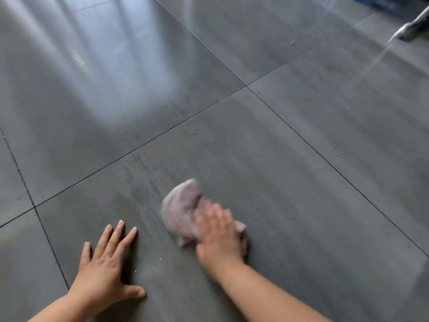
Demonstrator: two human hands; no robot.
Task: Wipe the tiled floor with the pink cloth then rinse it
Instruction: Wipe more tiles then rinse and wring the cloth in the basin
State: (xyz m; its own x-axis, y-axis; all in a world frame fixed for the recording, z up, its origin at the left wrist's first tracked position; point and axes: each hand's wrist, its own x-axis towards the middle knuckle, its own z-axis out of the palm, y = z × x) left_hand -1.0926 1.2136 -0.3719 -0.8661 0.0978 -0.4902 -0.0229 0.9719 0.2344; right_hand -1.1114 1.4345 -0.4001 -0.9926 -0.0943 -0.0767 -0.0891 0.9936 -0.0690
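A crumpled pink cloth (182, 209) lies on the grey tiled floor (267, 147), low in the head view and blurred by motion. My right hand (219, 235) presses down on the cloth's near right part, fingers spread over it. To its left, my left hand (108, 266) rests flat on the same tile with fingers apart and nothing in it. Faint streaks mark the tile just left of the cloth.
Dark grout lines cross near the middle of the view (246, 86). A shiny metal leg (411, 26) and something blue (371, 0) sit at the top right corner. Small white specks (160, 259) lie between my hands. Bright window glare covers the upper left tiles.
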